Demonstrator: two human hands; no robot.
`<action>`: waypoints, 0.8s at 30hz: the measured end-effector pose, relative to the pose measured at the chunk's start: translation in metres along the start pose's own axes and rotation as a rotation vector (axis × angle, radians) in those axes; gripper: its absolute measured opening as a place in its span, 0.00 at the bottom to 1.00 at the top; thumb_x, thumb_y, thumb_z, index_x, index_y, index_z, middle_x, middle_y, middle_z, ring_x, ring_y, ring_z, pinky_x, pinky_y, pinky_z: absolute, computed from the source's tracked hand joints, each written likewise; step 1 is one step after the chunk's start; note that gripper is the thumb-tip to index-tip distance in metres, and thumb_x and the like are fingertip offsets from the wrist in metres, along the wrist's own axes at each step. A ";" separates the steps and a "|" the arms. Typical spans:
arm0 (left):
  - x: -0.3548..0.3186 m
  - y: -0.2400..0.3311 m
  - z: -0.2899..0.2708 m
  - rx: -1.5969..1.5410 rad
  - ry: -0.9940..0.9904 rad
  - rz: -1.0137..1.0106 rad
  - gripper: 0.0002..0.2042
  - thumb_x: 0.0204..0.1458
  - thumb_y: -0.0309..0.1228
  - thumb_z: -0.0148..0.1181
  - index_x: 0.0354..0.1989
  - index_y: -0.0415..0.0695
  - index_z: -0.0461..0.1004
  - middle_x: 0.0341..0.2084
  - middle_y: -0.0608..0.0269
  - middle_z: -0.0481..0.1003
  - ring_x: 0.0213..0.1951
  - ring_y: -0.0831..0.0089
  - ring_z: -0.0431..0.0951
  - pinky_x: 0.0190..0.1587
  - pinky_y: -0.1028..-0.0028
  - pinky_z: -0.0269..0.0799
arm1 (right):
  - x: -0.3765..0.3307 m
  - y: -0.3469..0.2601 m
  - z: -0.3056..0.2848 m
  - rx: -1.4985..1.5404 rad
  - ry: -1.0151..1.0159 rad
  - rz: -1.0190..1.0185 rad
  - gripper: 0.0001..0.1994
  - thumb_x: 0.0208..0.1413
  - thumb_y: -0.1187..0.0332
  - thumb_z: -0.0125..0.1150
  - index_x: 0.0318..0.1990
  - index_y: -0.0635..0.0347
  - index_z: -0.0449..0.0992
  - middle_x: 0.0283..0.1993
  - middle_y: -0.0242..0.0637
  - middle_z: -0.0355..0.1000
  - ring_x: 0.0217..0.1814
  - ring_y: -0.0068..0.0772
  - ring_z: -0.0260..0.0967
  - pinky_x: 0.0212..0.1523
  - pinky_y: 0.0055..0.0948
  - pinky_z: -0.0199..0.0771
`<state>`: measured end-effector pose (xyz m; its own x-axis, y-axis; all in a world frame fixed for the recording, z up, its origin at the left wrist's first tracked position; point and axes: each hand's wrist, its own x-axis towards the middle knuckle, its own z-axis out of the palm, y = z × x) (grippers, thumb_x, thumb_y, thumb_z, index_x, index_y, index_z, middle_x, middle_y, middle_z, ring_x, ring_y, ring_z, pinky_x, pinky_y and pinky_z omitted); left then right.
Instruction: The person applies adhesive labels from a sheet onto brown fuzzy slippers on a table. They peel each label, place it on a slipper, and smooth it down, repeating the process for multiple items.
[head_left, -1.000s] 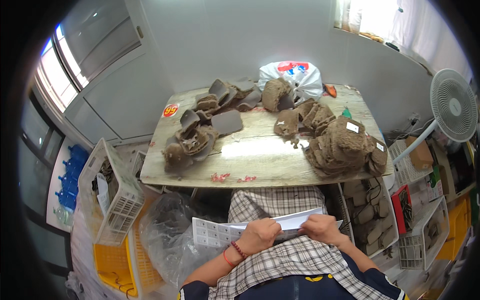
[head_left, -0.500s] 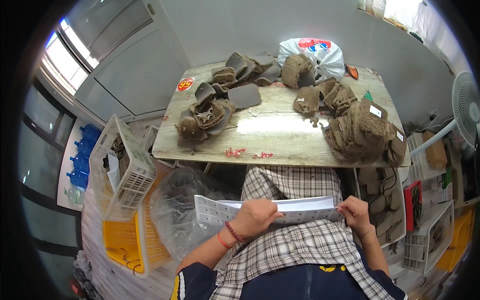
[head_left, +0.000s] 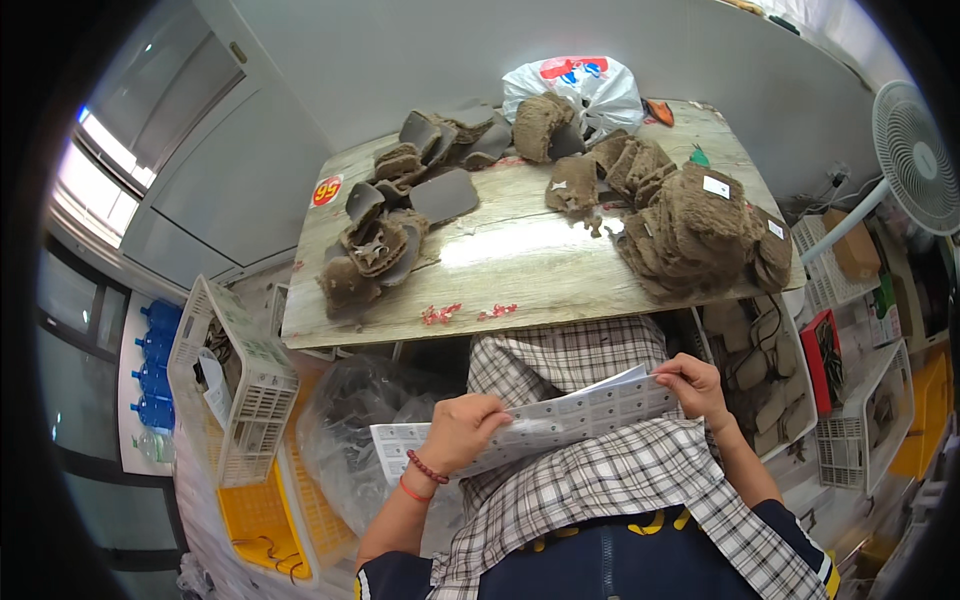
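White sheets (head_left: 585, 412) printed with a grid of small labels lie across my lap, at least two of them overlapping. My left hand (head_left: 465, 430), with a beaded bracelet and a red cord on its wrist, is closed on them left of the middle. At their upper right corner my right hand (head_left: 695, 388) pinches the edge between thumb and fingers. Beyond my knees, a large pile of brown fuzzy pads (head_left: 690, 225) sits on the table's right side, with white labels on two of them. More brown and grey curved pads (head_left: 385, 245) lie heaped on the left.
The wooden table (head_left: 540, 270) bears red scraps (head_left: 440, 314) near its front edge and a white plastic bag (head_left: 590, 95) at the back. White crates (head_left: 258, 400), a yellow basket (head_left: 262, 520) and clear plastic (head_left: 345, 420) stand left. A fan (head_left: 915, 155) and a pad-filled bin (head_left: 765, 380) are right.
The sheets have tilted, their right end raised and the printed side showing more. My right hand has moved up, my left hand slightly left. The whole view has shifted and turned a little.
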<state>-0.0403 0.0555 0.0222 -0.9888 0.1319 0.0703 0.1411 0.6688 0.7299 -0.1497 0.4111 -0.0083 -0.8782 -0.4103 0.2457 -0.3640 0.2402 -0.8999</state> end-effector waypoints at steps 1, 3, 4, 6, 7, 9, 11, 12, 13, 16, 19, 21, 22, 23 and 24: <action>0.002 -0.002 -0.002 -0.011 0.003 -0.002 0.05 0.49 0.27 0.66 0.29 0.38 0.78 0.24 0.55 0.77 0.25 0.63 0.78 0.29 0.71 0.71 | -0.004 0.008 0.001 0.109 -0.015 0.093 0.05 0.55 0.76 0.65 0.39 0.65 0.79 0.31 0.31 0.76 0.30 0.17 0.68 0.32 0.19 0.69; 0.007 -0.002 -0.012 -0.030 0.011 -0.010 0.05 0.48 0.26 0.66 0.28 0.38 0.78 0.23 0.56 0.77 0.25 0.64 0.77 0.29 0.72 0.71 | -0.003 0.010 0.003 0.317 0.001 0.255 0.08 0.57 0.75 0.64 0.43 0.65 0.78 0.34 0.30 0.77 0.33 0.16 0.69 0.34 0.18 0.69; 0.008 -0.003 -0.016 -0.027 0.044 0.005 0.04 0.48 0.26 0.66 0.28 0.38 0.78 0.22 0.56 0.76 0.25 0.64 0.77 0.28 0.71 0.71 | -0.002 0.011 0.004 0.423 0.007 0.334 0.09 0.58 0.75 0.64 0.45 0.65 0.77 0.35 0.30 0.77 0.35 0.15 0.70 0.36 0.17 0.70; 0.010 -0.003 -0.029 -0.012 0.113 0.030 0.04 0.47 0.26 0.66 0.27 0.40 0.78 0.21 0.57 0.76 0.24 0.63 0.77 0.27 0.69 0.71 | -0.003 0.029 0.012 0.624 -0.040 0.350 0.12 0.58 0.74 0.64 0.49 0.66 0.75 0.39 0.30 0.77 0.40 0.17 0.71 0.41 0.18 0.71; 0.012 -0.005 -0.034 -0.018 0.155 0.050 0.04 0.46 0.24 0.67 0.27 0.39 0.77 0.20 0.57 0.75 0.23 0.63 0.76 0.27 0.69 0.70 | -0.006 0.036 0.018 0.660 -0.066 0.357 0.12 0.58 0.74 0.64 0.49 0.66 0.75 0.39 0.31 0.77 0.41 0.17 0.72 0.41 0.18 0.72; 0.016 -0.002 -0.045 0.058 0.159 0.084 0.04 0.46 0.25 0.67 0.27 0.39 0.77 0.20 0.57 0.75 0.23 0.63 0.76 0.27 0.69 0.69 | -0.009 0.032 0.029 0.707 -0.083 0.436 0.13 0.57 0.74 0.66 0.48 0.67 0.76 0.41 0.31 0.77 0.43 0.19 0.72 0.44 0.20 0.73; 0.018 -0.003 -0.052 0.116 0.157 0.092 0.05 0.47 0.25 0.67 0.27 0.38 0.76 0.20 0.57 0.75 0.23 0.64 0.76 0.27 0.70 0.69 | -0.010 0.044 0.037 0.622 -0.068 0.428 0.11 0.57 0.73 0.65 0.45 0.68 0.78 0.41 0.32 0.78 0.41 0.18 0.71 0.43 0.20 0.72; 0.015 -0.005 -0.055 0.093 0.150 0.057 0.05 0.47 0.25 0.67 0.27 0.38 0.76 0.20 0.57 0.75 0.23 0.64 0.76 0.27 0.70 0.69 | -0.007 0.038 0.039 0.562 -0.069 0.440 0.10 0.57 0.73 0.65 0.44 0.68 0.78 0.40 0.32 0.78 0.40 0.18 0.71 0.42 0.20 0.72; 0.013 -0.006 -0.057 0.070 0.143 0.022 0.05 0.47 0.25 0.66 0.27 0.38 0.76 0.21 0.56 0.75 0.23 0.64 0.75 0.27 0.70 0.69 | -0.003 0.032 0.042 0.552 -0.057 0.434 0.09 0.57 0.73 0.65 0.43 0.69 0.78 0.39 0.32 0.78 0.40 0.17 0.71 0.42 0.19 0.71; 0.010 -0.010 -0.060 0.036 0.129 -0.026 0.05 0.48 0.26 0.66 0.27 0.38 0.76 0.21 0.56 0.75 0.23 0.64 0.75 0.27 0.70 0.69 | 0.005 0.020 0.047 0.537 -0.022 0.425 0.08 0.58 0.74 0.64 0.42 0.69 0.79 0.38 0.32 0.78 0.38 0.17 0.70 0.41 0.19 0.71; 0.011 -0.012 -0.058 0.002 0.121 -0.048 0.05 0.49 0.26 0.65 0.28 0.38 0.76 0.21 0.56 0.75 0.24 0.63 0.76 0.27 0.70 0.69 | 0.008 0.019 0.049 0.517 0.005 0.424 0.06 0.58 0.75 0.63 0.40 0.68 0.79 0.36 0.30 0.77 0.36 0.16 0.69 0.38 0.18 0.69; 0.012 -0.014 -0.059 0.014 0.131 -0.059 0.05 0.50 0.26 0.65 0.28 0.38 0.76 0.21 0.56 0.75 0.24 0.65 0.76 0.28 0.71 0.70 | 0.010 0.022 0.051 0.494 0.032 0.440 0.05 0.59 0.73 0.63 0.38 0.67 0.78 0.34 0.28 0.76 0.35 0.15 0.67 0.37 0.18 0.68; 0.014 -0.016 -0.061 0.040 0.142 -0.062 0.05 0.50 0.26 0.64 0.29 0.38 0.77 0.22 0.56 0.76 0.24 0.66 0.76 0.29 0.72 0.70 | 0.012 0.022 0.052 0.482 0.045 0.448 0.05 0.59 0.73 0.63 0.36 0.67 0.78 0.33 0.27 0.75 0.34 0.14 0.66 0.36 0.17 0.67; 0.017 -0.017 -0.063 0.065 0.153 -0.066 0.04 0.51 0.26 0.64 0.29 0.37 0.77 0.22 0.57 0.76 0.25 0.68 0.76 0.30 0.73 0.70 | 0.015 0.021 0.054 0.492 0.087 0.462 0.08 0.62 0.69 0.61 0.34 0.65 0.76 0.31 0.24 0.73 0.32 0.13 0.63 0.35 0.16 0.64; 0.018 -0.019 -0.066 0.070 0.153 -0.078 0.05 0.51 0.26 0.63 0.29 0.38 0.77 0.22 0.57 0.77 0.25 0.68 0.76 0.30 0.73 0.70 | 0.019 0.021 0.057 0.510 0.083 0.461 0.08 0.62 0.68 0.60 0.34 0.64 0.76 0.30 0.24 0.72 0.32 0.13 0.63 0.35 0.16 0.63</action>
<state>-0.0641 -0.0033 0.0544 -0.9921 -0.0314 0.1216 0.0615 0.7224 0.6887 -0.1558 0.3581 -0.0429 -0.9365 -0.2920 -0.1941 0.2256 -0.0781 -0.9711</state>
